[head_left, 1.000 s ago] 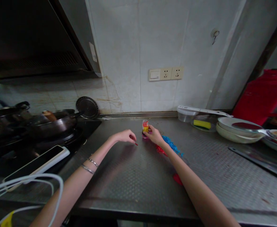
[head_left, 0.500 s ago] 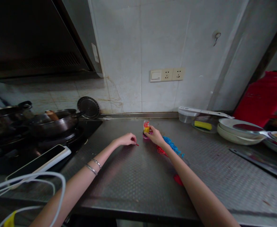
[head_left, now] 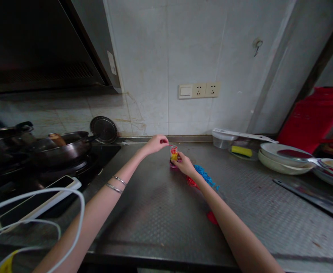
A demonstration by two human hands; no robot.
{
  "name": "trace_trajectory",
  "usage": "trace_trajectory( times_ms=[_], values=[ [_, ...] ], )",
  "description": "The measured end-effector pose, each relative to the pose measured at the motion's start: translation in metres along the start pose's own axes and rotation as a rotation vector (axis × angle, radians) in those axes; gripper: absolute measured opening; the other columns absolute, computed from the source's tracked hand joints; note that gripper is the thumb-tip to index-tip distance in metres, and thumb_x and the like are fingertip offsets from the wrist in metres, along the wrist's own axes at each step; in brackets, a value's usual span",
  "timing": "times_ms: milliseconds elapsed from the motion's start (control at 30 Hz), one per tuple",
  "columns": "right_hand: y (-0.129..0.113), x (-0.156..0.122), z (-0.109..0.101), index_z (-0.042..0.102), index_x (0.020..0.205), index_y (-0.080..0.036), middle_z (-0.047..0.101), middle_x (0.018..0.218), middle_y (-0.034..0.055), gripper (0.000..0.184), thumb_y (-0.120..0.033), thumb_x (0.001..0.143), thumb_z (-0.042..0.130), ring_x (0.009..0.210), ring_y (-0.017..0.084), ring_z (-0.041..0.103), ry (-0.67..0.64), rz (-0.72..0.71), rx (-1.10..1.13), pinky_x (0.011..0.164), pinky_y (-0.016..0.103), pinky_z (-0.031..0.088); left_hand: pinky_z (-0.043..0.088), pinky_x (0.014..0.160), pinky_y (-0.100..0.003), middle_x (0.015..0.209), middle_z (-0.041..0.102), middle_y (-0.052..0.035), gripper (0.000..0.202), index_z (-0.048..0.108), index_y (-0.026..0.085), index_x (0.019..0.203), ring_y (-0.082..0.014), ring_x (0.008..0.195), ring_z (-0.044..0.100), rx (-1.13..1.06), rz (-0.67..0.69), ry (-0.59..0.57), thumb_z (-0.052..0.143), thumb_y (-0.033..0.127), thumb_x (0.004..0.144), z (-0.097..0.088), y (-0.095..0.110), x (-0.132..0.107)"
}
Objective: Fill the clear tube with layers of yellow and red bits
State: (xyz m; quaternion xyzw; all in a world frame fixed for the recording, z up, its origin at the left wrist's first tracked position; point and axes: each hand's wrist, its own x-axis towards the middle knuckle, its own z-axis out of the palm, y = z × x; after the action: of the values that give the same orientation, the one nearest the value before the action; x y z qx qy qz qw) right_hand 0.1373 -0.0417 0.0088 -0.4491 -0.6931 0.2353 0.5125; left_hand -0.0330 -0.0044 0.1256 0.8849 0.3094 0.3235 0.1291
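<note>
A small clear jar (head_left: 174, 151) stands on the metal counter, with red, yellow, dark and pinkish layers inside. My right hand (head_left: 185, 165) is closed around its right side. Just above and left of the jar's mouth, my left hand (head_left: 156, 144) pinches a thin red piece (head_left: 170, 145), its tip at the rim. Beyond my right forearm lies a heap of small blue pieces (head_left: 204, 175). Red pieces (head_left: 192, 182) lie beside it, partly behind my right wrist. Closer to me, a flat red thing (head_left: 212, 217) is partly covered by the same forearm.
At left are a stove with a pan (head_left: 66, 146), a white-edged device (head_left: 38, 204) and a loose white cable (head_left: 82, 212). On the right sit a plastic tub (head_left: 222, 141), a yellow sponge (head_left: 241, 151), stacked bowls (head_left: 282, 165), a knife (head_left: 305, 195) and a red thermos (head_left: 311, 117).
My left hand has risen from the counter and moved away from me to the jar's mouth, carrying the thin red piece. My right hand keeps hold of the jar.
</note>
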Motion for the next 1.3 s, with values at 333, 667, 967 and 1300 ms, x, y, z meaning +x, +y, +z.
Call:
trace_trajectory(
  times_ms=[333,667,967,1300],
  values=[
    [-0.005,-0.001,-0.002,0.048,0.106,-0.017,0.062,0.100,0.0073,0.037,-0.020,0.070,0.055,0.087,0.016,0.060,-0.013,-0.004,-0.012,0.077,0.029,0.047,0.039,0.063,-0.025,0.071,0.060,-0.0045,0.012,0.066,0.015,0.069,-0.0133,0.065,0.051,0.086,0.029,-0.071,0.056,0.022,0.070,0.018,0.003,0.016],
    [-0.003,0.000,-0.001,0.049,0.108,-0.016,0.063,0.099,0.0082,0.038,-0.021,0.070,0.055,0.087,0.016,0.061,-0.009,-0.002,-0.016,0.077,0.030,0.047,0.044,0.074,-0.030,0.092,0.062,-0.0099,0.042,0.059,0.009,0.102,-0.0147,0.077,0.055,-0.386,-0.226,0.220,0.066,0.026,0.064,0.052,-0.017,-0.015],
    [0.000,-0.002,-0.003,0.053,0.106,-0.016,0.065,0.097,0.0071,0.037,-0.024,0.071,0.057,0.087,0.017,0.060,0.013,-0.047,-0.058,0.079,0.031,0.046,0.044,0.082,-0.033,0.098,0.064,-0.0117,0.037,0.061,0.009,0.098,-0.0188,0.087,0.059,-0.603,-0.206,0.136,0.064,0.029,0.067,0.089,-0.023,-0.029],
    [-0.040,0.004,-0.053,0.064,0.096,-0.011,0.068,0.084,0.0079,0.032,-0.019,0.066,0.058,0.078,0.018,0.062,-0.124,0.121,-0.275,0.068,0.025,0.047,0.047,0.078,-0.032,0.098,0.065,-0.0107,0.041,0.060,0.009,0.102,-0.0192,0.083,0.060,-0.632,-0.185,0.177,0.063,0.032,0.068,0.100,-0.026,-0.031]
  ],
)
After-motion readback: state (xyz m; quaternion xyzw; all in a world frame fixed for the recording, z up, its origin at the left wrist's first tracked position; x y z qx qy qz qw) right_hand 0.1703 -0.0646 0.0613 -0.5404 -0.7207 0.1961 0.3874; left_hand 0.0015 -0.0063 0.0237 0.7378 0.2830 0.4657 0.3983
